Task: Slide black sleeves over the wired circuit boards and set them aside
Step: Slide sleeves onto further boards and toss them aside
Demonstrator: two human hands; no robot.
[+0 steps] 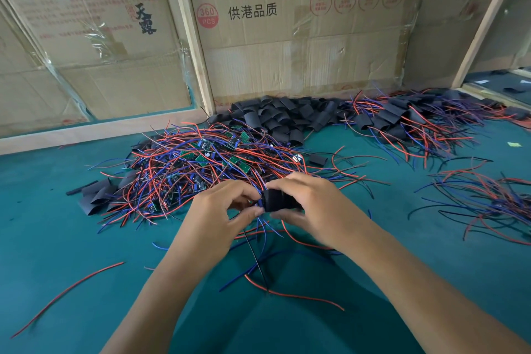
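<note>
My right hand (pixel 310 207) grips a black sleeve (pixel 277 200) above the green table. At the sleeve's left end my left hand (pixel 227 210) pinches a wired circuit board; the board itself is mostly hidden by my fingers. Its red, blue and black wires (pixel 267 241) trail down toward me. Behind my hands lies a tangled heap of bare green boards with wires (pixel 201 164). A pile of empty black sleeves (pixel 275 118) sits against the cardboard at the back. Sleeved boards with wires (pixel 408 121) are heaped at the back right.
Cardboard panels in wooden frames (pixel 287 37) wall off the back of the green table (pixel 71 253). A few flat black sleeves (pixel 97 195) lie at the left of the heap. Another bundle of wired pieces (pixel 488 201) lies at the right. A loose red wire (pixel 66 296) lies front left.
</note>
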